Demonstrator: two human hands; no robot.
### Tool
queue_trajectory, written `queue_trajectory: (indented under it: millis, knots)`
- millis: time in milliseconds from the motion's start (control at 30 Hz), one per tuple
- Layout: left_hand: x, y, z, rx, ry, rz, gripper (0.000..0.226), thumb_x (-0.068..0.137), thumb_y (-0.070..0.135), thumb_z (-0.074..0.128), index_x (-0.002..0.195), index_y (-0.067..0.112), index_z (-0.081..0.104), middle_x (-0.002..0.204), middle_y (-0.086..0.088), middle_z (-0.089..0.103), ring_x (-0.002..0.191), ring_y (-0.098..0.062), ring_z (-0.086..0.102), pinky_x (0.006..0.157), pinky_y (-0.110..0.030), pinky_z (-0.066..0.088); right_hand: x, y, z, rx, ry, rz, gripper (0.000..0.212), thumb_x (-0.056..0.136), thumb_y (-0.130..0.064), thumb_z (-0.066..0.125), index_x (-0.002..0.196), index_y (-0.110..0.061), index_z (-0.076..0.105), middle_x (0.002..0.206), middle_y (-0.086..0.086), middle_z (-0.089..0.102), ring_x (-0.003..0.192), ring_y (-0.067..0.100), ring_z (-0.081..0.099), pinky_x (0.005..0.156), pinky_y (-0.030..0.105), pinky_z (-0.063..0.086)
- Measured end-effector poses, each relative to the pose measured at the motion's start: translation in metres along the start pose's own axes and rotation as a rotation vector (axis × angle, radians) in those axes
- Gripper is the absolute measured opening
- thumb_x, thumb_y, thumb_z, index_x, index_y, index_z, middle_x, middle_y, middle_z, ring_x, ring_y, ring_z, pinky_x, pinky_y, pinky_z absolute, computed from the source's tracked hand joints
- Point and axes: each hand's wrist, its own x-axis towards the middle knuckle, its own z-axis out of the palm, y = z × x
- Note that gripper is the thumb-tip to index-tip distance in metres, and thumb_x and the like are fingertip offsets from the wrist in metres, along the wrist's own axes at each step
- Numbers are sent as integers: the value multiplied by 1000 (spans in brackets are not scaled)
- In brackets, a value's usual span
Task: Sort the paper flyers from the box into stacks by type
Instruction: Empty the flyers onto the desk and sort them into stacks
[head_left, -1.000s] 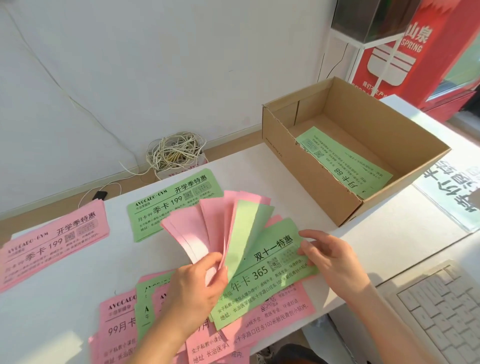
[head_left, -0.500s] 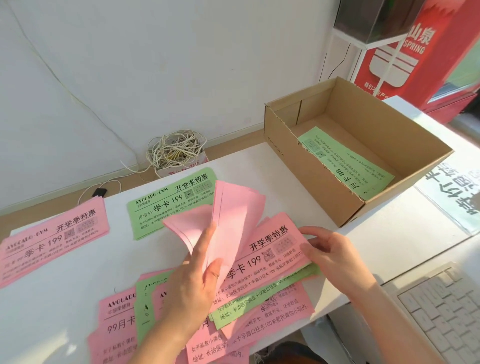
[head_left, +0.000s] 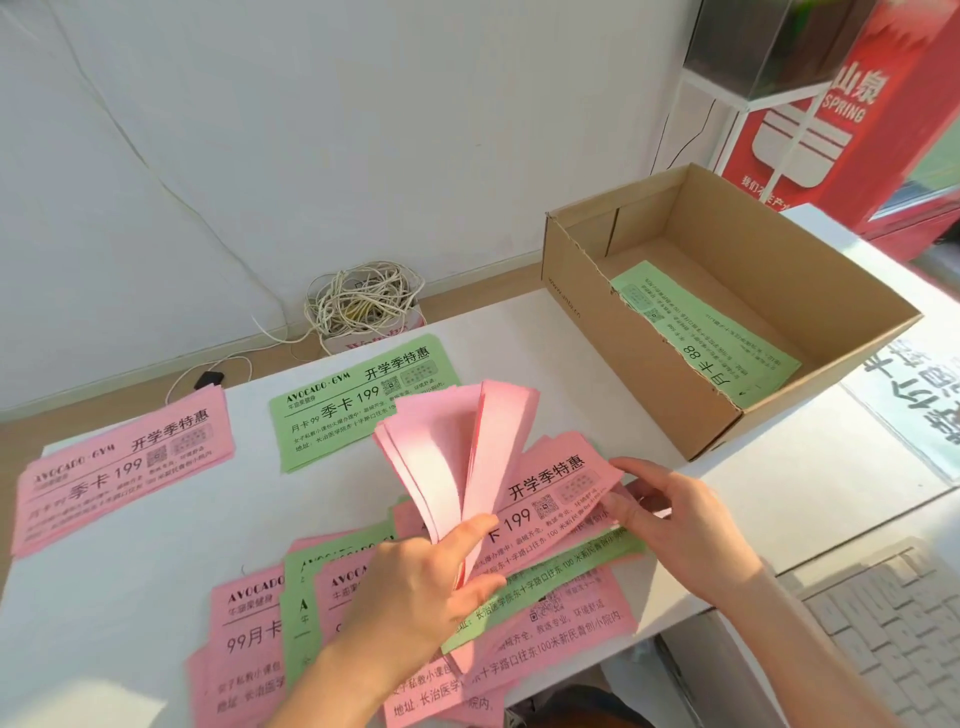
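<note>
pink flyers (head_left: 441, 452) in left hand (head_left: 415, 587), right hand (head_left: 675, 514) at their edge

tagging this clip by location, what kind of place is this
Likely a gym's front desk or small office: a white desk strewn with printed Avocado Gym price flyers, a computer keyboard at its edge, and a red spring-water sign behind.

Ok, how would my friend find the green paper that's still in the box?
Find the open brown cardboard box on the right side of the white table. A green flyer lies flat on its bottom. Unlike the green stack out on the table, it sits alone inside the box, and its print, with an 88, reads upside down.
</note>
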Motion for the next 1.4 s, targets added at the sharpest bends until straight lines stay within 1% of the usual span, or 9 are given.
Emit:
queue_trajectory:
  millis: [167,400,533,600,800,867,967,1200,1400]
  knots:
    - [1,1,-2,-47,39,-29,51,79,64,54,120,35,56,41,13,46,30,1,31,44,4,22,-1,-10,4,-160,184,-31,58,72,-68,48,115,-34,65,101,-10,54,88,10,52,73,27,42]
    - [1,4,-3,-177,86,-83,11,88,29,62,99,29,66,62,12,66,47,5,57,44,-8,43,9,-24,5,-169,293,-128,45,79,-63,52,104,-28,67,92,-10,57,80,12,54,66,26,40]
    - [4,7,-8,-294,122,-239,14,84,22,68,83,35,69,74,22,69,77,10,63,69,-2,46,12,-27,5,73,192,-48,25,89,-46,55,106,-29,64,87,-10,67,81,10,63,70,31,52]
    - [6,6,-12,-403,162,-371,13,80,22,72,78,34,70,78,29,68,81,13,61,69,2,40,11,-25,6,74,107,-29,16,94,-33,55,107,-31,65,90,-11,68,85,9,65,74,31,55]
    - [8,1,-13,-644,265,-539,11,73,10,79,67,16,71,73,7,71,70,1,62,63,-2,40,3,-16,6,-235,-72,-132,42,90,-28,60,131,-32,53,125,-12,57,110,8,54,91,22,46]
    - [8,1,-14,-648,243,-539,10,71,13,80,67,15,71,74,8,71,70,3,62,63,-1,39,-1,-12,5,-410,-178,-204,59,84,-37,66,138,-40,42,142,-15,39,126,9,39,102,26,40]
    - [9,-1,-14,-637,216,-532,6,73,16,78,72,17,72,77,17,70,76,8,61,64,1,38,-2,-9,5,-484,-204,-226,61,84,-42,65,139,-42,39,148,-16,30,132,11,29,108,29,34]
    - [6,-7,-12,-553,187,-520,4,77,22,75,76,24,71,80,25,68,84,12,59,67,0,35,4,-1,4,-469,-114,-415,46,88,-61,39,119,-37,63,121,-17,58,111,12,53,92,30,51]
    - [3,-9,-12,-435,150,-471,4,81,30,70,78,30,68,85,34,64,88,17,55,72,-8,36,1,9,9,-483,87,-588,36,91,-46,40,95,-32,73,95,-13,68,89,16,63,72,27,57]
